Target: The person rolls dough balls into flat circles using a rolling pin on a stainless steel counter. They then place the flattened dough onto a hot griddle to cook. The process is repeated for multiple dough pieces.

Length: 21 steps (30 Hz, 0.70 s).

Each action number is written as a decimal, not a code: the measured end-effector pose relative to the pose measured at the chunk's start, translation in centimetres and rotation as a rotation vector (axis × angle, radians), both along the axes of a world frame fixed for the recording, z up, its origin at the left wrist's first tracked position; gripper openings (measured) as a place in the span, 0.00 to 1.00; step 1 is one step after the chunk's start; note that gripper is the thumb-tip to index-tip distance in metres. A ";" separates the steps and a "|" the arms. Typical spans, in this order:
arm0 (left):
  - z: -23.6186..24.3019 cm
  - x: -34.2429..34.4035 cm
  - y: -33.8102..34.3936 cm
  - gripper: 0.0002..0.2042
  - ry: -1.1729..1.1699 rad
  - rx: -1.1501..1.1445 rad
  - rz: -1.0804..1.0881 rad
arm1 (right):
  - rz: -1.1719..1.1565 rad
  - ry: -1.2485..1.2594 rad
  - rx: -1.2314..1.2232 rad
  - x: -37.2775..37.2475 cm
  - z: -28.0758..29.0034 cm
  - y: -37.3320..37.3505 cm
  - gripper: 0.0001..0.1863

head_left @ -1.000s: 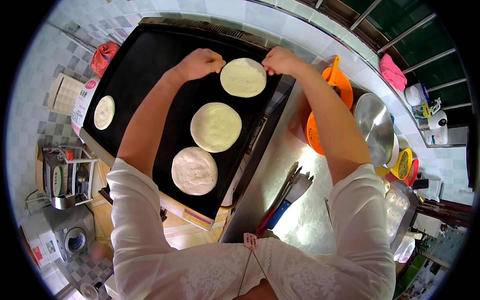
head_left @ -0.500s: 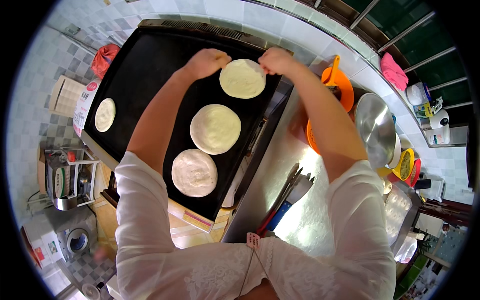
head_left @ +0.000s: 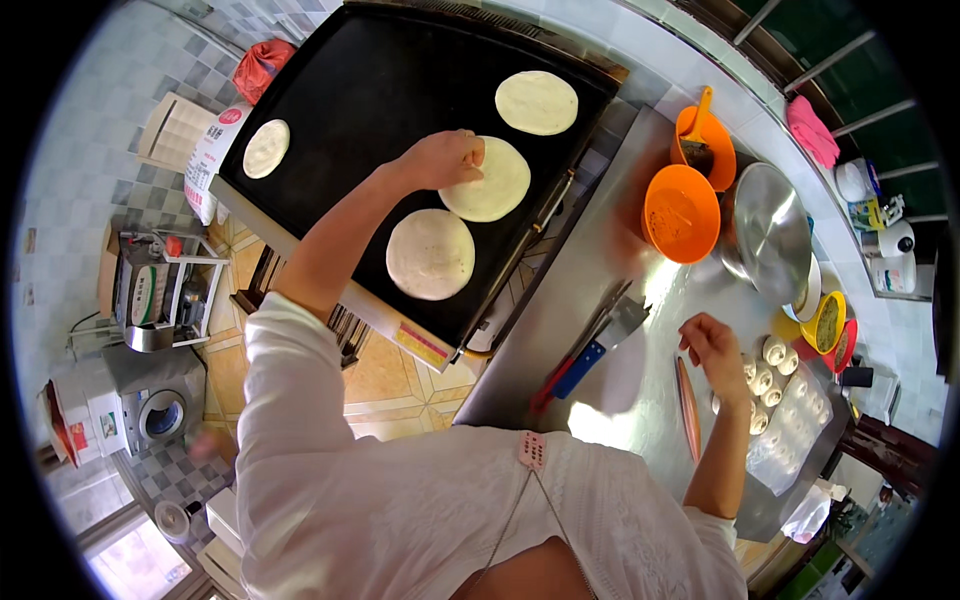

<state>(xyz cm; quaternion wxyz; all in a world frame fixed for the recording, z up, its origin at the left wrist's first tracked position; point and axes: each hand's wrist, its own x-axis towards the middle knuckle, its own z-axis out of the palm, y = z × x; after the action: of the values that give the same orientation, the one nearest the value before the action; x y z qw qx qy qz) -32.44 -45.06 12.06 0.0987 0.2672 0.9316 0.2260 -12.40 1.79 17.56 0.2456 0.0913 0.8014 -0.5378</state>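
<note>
your left hand point(head_left: 448, 160) is over the left edge of the middle dough round point(head_left: 497, 188), fingers bent inward; whether they pinch or even touch the dough, you can't tell from here. your right hand point(head_left: 714, 352) hangs over the steel counter point(head_left: 622, 410), loosely curled and holding nothing, near a rolling pin point(head_left: 687, 408) and the small dough coils point(head_left: 762, 384) (some under clear plastic point(head_left: 787, 450)). the middle round lies flat on the black griddle point(head_left: 345, 95), with a near dough round point(head_left: 430, 256) just beside it, a far dough round point(head_left: 537, 103) beyond, and a smaller dough round point(head_left: 266, 149) well apart at the left. farther up the counter you have a blue-handled scraper point(head_left: 580, 370) and two orange bowls point(head_left: 682, 220).
</note>
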 end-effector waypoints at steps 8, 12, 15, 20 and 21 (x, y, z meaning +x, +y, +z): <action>3.4 3.2 -3.3 0.13 0.005 -0.082 0.176 | -0.181 0.106 0.230 11.3 -2.0 4.1 0.09; 1.7 9.7 -4.0 0.21 -0.173 -0.267 0.093 | -0.226 0.034 0.242 15.8 -5.5 4.8 0.08; 1.1 12.5 -2.3 0.20 -0.193 -0.319 0.150 | -0.225 0.039 0.166 17.7 -7.9 4.7 0.08; 2.4 12.6 -0.9 0.16 -0.128 -0.273 0.221 | -0.153 0.101 0.239 18.4 -8.1 4.2 0.09; 2.4 11.8 -0.7 0.15 -0.067 -0.233 0.243 | -0.162 0.110 0.252 18.7 -8.5 4.5 0.09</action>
<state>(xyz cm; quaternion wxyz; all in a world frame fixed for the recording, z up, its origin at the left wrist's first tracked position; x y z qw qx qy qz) -20.60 -45.78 14.43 0.1321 0.1316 0.9731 0.1354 6.34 6.28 9.10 0.1437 0.1559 0.8648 -0.4551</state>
